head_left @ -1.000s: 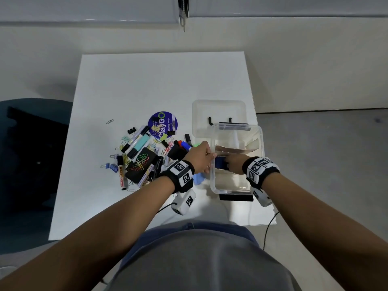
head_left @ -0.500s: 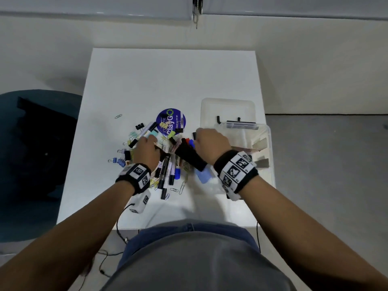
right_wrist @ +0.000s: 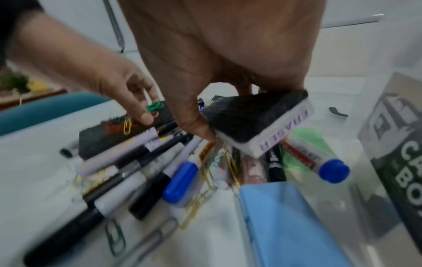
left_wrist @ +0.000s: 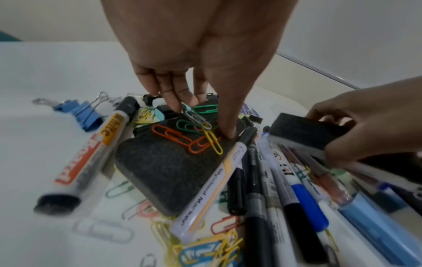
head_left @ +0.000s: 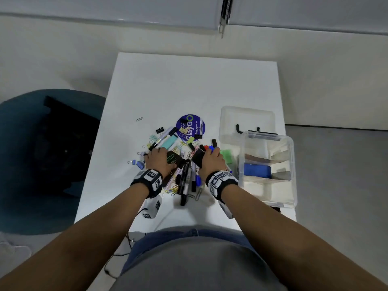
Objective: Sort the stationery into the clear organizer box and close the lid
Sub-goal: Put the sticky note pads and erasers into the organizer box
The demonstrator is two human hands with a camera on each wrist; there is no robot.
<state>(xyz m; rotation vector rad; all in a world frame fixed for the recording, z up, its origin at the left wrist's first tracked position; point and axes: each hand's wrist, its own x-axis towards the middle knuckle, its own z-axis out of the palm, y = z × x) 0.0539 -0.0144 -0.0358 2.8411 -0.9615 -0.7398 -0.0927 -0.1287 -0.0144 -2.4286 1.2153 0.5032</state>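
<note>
A heap of stationery lies mid-table: markers (left_wrist: 283, 182), coloured paper clips (left_wrist: 196, 137), binder clips (left_wrist: 80, 113). My left hand (head_left: 157, 158) (left_wrist: 205, 119) reaches down onto a black felt eraser (left_wrist: 173, 162). Its straight fingertips (left_wrist: 180, 106) touch the clips on top and the thumb presses the felt. My right hand (head_left: 212, 160) (right_wrist: 239, 112) grips a second black eraser (right_wrist: 258, 119) (left_wrist: 306, 131) with a white base, lifted just above the markers. The clear organizer box (head_left: 291, 164) stands open to the right, with a blue eraser (head_left: 257, 171) in its middle compartment.
The clear lid (head_left: 247, 116) lies flat behind the box. A round purple disc (head_left: 190, 127) sits at the heap's far edge, a light blue case (right_wrist: 285, 216) and a green pad (head_left: 227, 155) by the box. A teal chair (head_left: 31, 164) stands left of the table.
Both hands left the box, where the blue eraser now lies, and moved left to the heap. The right hand picked up a black eraser; the left came down on the other eraser.
</note>
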